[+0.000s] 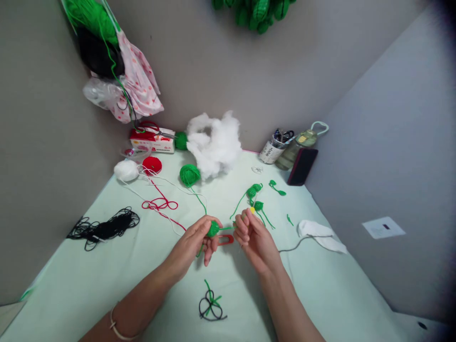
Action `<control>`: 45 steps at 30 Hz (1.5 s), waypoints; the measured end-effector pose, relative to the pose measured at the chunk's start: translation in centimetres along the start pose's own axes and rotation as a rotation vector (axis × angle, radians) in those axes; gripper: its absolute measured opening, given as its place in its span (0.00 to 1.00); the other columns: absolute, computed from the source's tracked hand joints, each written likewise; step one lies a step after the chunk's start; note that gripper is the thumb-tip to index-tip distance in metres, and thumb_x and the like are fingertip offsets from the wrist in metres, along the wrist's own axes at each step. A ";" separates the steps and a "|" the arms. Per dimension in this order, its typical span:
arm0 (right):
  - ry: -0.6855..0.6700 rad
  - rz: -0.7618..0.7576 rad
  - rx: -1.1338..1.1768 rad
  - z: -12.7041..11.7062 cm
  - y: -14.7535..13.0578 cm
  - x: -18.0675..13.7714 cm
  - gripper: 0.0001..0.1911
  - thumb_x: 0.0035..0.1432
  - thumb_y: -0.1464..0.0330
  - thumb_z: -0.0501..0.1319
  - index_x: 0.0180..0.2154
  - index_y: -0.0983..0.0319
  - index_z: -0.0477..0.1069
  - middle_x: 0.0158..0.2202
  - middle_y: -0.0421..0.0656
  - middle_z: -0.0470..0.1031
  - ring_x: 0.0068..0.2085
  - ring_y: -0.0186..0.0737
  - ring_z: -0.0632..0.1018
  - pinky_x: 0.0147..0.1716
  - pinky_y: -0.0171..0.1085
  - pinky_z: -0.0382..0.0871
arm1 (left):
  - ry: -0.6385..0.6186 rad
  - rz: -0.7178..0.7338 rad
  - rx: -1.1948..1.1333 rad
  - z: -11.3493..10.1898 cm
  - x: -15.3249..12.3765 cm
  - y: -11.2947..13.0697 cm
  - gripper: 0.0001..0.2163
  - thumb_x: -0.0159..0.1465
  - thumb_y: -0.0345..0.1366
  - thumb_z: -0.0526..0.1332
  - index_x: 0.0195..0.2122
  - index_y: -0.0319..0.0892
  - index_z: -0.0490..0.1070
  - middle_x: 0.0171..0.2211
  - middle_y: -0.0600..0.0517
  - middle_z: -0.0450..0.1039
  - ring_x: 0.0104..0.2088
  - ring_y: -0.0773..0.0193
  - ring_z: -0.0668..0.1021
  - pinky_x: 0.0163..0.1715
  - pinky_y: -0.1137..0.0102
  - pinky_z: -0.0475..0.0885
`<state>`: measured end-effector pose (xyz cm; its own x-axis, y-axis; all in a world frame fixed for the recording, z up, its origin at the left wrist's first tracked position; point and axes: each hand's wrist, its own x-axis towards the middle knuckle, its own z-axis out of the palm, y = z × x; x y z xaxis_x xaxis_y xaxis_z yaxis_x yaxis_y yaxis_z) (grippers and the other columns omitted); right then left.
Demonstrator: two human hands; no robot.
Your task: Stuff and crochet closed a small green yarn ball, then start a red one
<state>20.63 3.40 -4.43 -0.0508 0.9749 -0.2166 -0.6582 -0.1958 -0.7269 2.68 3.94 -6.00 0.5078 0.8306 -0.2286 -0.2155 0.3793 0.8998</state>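
Holds a small green crocheted piece (213, 229) in the left hand (199, 236), clamped between thumb and fingers, above the middle of the table (171, 304). Grips a slim tool (252, 210) with a yellow part in the right hand (258, 240), with thumb and fingers closed together on it. Has a green strand (225, 228) running straight from piece to right hand, with a red loop-shaped clip (231, 239) just below it. Wears a pale bracelet (113, 325) on the left arm. Just beyond the right hand, has two green crocheted pieces with trailing ends, and near those a smaller green piece (281, 193). Between the forearms, has a looped black cord (202, 306) with green bits. To the right, has a white cloth (309, 229) crossed by a grey cord (297, 247). To the left, has looped red yarn (159, 186) and a bundle of black yarn (110, 229). Farther back, has a ball of green yarn (190, 175) beside white stuffing (221, 147), then a white yarn ball (126, 170) near a red yarn ball (152, 165). At the back right, has a cup (271, 152), a bottle (287, 154) and a tilted dark phone (302, 167).
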 end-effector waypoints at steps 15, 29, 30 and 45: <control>0.016 0.010 -0.012 0.3 0.1 -0.2 0.19 0.59 0.60 0.70 0.24 0.61 0.65 0.19 0.33 0.60 0.19 0.26 0.54 0.17 0.27 0.54 | -0.044 -0.014 0.201 -0.3 0.0 -0.2 0.24 0.70 0.60 0.50 0.45 0.42 0.69 0.22 0.60 0.55 0.20 0.70 0.55 0.20 0.72 0.48; 0.024 0.072 -0.105 0.2 0.4 -0.1 0.21 0.59 0.57 0.69 0.24 0.62 0.65 0.18 0.34 0.62 0.18 0.25 0.57 0.19 0.28 0.52 | 0.038 0.059 0.513 -0.3 -0.1 -0.5 0.22 0.72 0.57 0.47 0.28 0.46 0.56 0.24 0.58 0.53 0.27 0.64 0.59 0.27 0.68 0.55; 0.032 0.073 -0.106 0.2 0.4 0.0 0.22 0.58 0.57 0.70 0.23 0.62 0.65 0.18 0.33 0.61 0.18 0.25 0.57 0.18 0.28 0.52 | 0.054 0.062 0.516 -0.3 -0.1 -0.4 0.21 0.73 0.55 0.46 0.30 0.46 0.57 0.25 0.58 0.53 0.28 0.64 0.59 0.28 0.68 0.56; 0.236 -0.130 -0.570 0.2 -3.7 4.1 0.23 0.45 0.51 0.74 0.26 0.62 0.73 0.29 0.43 0.74 0.23 0.28 0.60 0.19 0.31 0.50 | 0.295 0.237 -0.067 -1.5 1.1 0.6 0.15 0.65 0.44 0.65 0.46 0.40 0.67 0.26 0.59 0.64 0.22 0.71 0.67 0.26 0.72 0.64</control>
<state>22.71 8.19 -2.47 0.2129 0.9577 -0.1937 -0.1404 -0.1662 -0.9760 1.91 5.70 -6.30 0.1773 0.9765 -0.1229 -0.3572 0.1802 0.9165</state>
